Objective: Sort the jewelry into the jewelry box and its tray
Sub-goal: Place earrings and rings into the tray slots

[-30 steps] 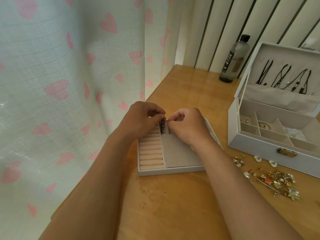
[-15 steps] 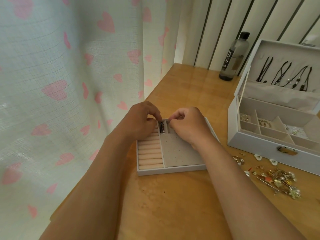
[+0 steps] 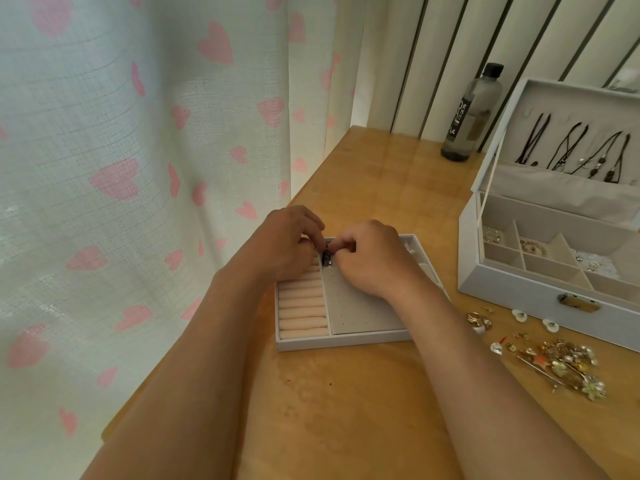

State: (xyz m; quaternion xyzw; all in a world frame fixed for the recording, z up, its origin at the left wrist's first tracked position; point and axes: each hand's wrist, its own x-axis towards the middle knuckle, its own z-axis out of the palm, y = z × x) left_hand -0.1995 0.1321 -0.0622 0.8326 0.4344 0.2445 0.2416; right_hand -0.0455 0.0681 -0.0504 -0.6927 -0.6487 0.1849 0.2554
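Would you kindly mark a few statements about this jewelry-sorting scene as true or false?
1. The left hand and the right hand both pinch a small dark piece over the tray. True.
2. The jewelry box is closed. False: its lid stands open, with necklaces hanging inside.
3. A loose jewelry pile lies on the table, right of the tray. True.
4. The bottle lies on its side. False: it stands upright at the table's far edge.
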